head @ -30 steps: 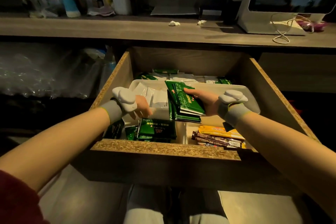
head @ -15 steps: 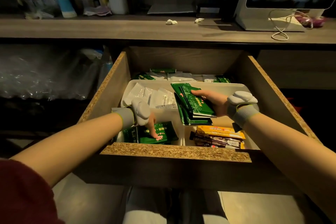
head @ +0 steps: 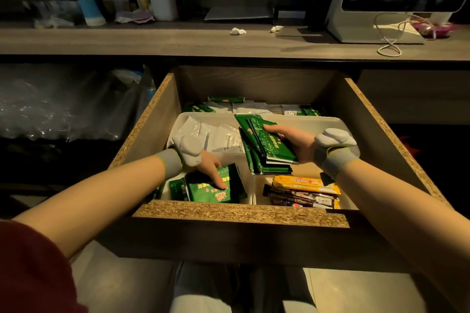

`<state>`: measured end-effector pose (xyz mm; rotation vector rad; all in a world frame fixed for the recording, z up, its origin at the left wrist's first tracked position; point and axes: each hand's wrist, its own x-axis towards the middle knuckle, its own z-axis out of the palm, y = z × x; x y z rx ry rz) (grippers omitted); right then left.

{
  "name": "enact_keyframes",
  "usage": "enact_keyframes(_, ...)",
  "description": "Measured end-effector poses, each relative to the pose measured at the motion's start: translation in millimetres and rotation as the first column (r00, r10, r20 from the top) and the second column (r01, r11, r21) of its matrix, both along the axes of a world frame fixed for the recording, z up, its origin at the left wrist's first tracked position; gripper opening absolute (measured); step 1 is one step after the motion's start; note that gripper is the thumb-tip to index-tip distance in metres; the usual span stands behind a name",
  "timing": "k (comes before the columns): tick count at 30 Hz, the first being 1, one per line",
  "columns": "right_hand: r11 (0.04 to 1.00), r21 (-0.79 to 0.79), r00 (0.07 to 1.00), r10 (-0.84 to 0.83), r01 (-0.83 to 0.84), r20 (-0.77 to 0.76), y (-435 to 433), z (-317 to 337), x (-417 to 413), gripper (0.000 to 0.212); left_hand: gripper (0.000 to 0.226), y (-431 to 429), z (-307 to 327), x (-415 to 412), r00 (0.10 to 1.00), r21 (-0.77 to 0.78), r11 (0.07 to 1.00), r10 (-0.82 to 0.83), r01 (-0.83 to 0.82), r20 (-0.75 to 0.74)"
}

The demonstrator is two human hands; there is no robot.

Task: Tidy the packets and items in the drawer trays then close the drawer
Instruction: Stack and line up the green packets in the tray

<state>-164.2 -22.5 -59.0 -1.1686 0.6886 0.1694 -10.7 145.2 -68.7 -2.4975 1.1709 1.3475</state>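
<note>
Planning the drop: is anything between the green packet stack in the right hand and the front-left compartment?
Yes. The left hand rests flat on the green packets already in that compartment, covering it. The right hand holds the stack of green packets above the white tray.

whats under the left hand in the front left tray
A green packet lies under the left hand, fingers pressing on it. More green packets stand beside it. Whatever lies beneath them is covered.
</note>
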Motion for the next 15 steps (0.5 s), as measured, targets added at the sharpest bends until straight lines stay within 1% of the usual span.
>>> enact_keyframes(1, 1.0, 0.004, 1.0, 0.006, -0.006, 0.001, 1, 1, 0, 0.034, 0.082, 2, 1, 1, 1.0, 0.001, 1.0, -0.006, 0.006, 0.012)
enact_keyframes(3, 1.0, 0.022, 1.0, 0.022, -0.022, 0.02, 4, 2, 1, 0.032, 0.089, 6, 2, 4, 0.999, -0.021, 0.999, -0.027, 0.028, 0.046)
enact_keyframes(5, 0.998, 0.054, 0.999, 0.022, -0.025, 0.047, 10, 2, 4, 0.029, 0.089, 13, 6, 8, 0.998, -0.039, 0.999, -0.015, 0.017, 0.057)
enact_keyframes(7, 0.996, 0.082, 0.998, 0.024, -0.029, 0.058, 20, 2, 9, 0.028, 0.086, 22, 12, 14, 0.998, -0.049, 0.998, 0.039, -0.036, 0.057)
enact_keyframes(9, 0.992, 0.111, 0.996, 0.061, -0.068, 0.066, 32, 5, 15, 0.028, 0.079, 32, 20, 22, 0.992, -0.062, 0.992, 0.116, -0.112, 0.057)
enact_keyframes(11, 0.985, 0.13, 0.993, 0.105, -0.112, 0.062, 47, 7, 23, 0.026, 0.066, 42, 27, 30, 0.978, -0.076, 0.976, 0.206, -0.203, 0.037)
enact_keyframes(13, 0.981, 0.127, 0.989, 0.14, -0.145, 0.044, 61, 9, 33, 0.024, 0.052, 50, 33, 37, 0.953, -0.083, 0.95, 0.301, -0.303, -0.034)
enact_keyframes(15, 0.979, 0.141, 0.989, 0.149, -0.147, 0.002, 76, 7, 42, 0.022, 0.044, 54, 36, 38, 0.917, -0.102, 0.913, 0.387, -0.396, -0.099)
